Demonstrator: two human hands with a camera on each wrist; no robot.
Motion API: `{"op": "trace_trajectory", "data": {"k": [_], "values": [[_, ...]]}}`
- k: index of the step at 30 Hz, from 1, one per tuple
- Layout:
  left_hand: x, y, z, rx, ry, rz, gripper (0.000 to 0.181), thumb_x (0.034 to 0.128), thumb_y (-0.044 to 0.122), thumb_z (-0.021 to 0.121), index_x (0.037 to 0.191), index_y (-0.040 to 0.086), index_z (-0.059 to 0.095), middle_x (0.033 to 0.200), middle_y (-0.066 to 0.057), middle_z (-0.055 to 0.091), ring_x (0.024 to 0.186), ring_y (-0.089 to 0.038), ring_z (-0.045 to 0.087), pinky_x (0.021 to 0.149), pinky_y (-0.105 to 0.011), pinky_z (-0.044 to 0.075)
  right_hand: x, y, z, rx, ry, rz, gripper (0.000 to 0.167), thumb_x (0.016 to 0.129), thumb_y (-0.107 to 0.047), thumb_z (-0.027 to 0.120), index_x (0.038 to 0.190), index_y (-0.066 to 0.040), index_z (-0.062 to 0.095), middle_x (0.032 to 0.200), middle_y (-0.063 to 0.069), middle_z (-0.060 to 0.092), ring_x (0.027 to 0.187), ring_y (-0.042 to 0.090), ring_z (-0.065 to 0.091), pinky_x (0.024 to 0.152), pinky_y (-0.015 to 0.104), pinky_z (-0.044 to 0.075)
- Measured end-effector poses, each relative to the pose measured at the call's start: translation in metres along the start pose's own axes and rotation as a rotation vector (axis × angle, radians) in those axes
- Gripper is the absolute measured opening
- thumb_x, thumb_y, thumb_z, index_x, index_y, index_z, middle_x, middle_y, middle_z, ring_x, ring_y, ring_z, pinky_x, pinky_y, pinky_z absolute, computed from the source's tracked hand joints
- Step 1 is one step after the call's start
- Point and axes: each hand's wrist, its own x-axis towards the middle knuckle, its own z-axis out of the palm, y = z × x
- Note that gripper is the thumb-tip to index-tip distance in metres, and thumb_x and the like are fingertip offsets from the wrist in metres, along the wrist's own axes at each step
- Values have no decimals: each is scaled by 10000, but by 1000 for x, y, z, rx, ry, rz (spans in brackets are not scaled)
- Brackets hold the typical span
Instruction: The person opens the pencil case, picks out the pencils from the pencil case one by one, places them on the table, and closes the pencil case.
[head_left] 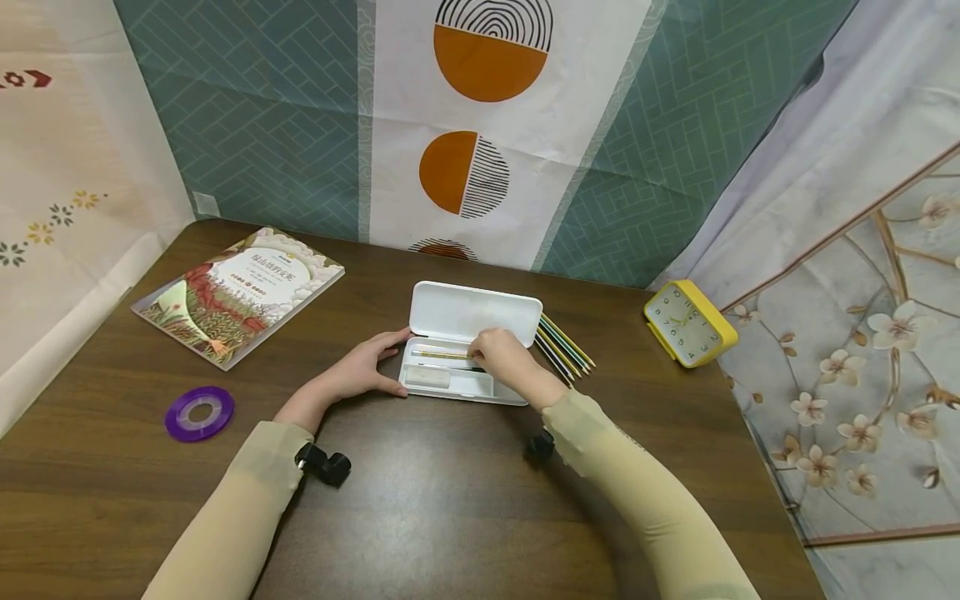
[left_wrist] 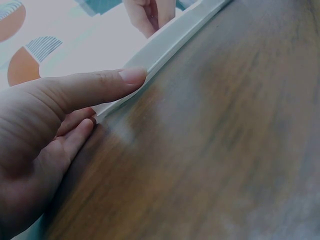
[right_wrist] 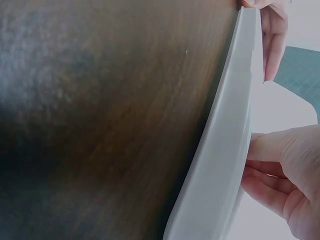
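A white pencil case lies on the table with its lid up. Inside its tray are a yellow pencil, another slim stick-like item and a whitish eraser. My left hand holds the case's left end, its thumb along the front wall and the other fingers round the side. My right hand reaches into the tray with fingers bent together at the pencil's right end, pinching it. In the right wrist view the case's wall hides the fingertips of this hand.
Several striped pencils lie right of the case, partly behind the lid. A yellow clock stands at the far right. A picture book and a purple ring-shaped item lie on the left. Patterned cloth hangs behind the table.
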Motion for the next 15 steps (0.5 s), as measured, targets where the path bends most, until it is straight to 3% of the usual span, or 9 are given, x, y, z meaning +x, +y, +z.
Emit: {"op": "trace_trajectory", "data": {"k": [15], "values": [[0, 2, 0, -9, -9, -27, 1051, 693, 138, 891, 1533, 5, 274, 1566, -215, 294, 1427, -368, 332, 1173, -471, 365, 1, -3, -2, -17, -62, 34, 109, 894, -60, 689, 860, -72, 792, 880, 51, 762, 833, 179, 697, 772, 320, 591]]}}
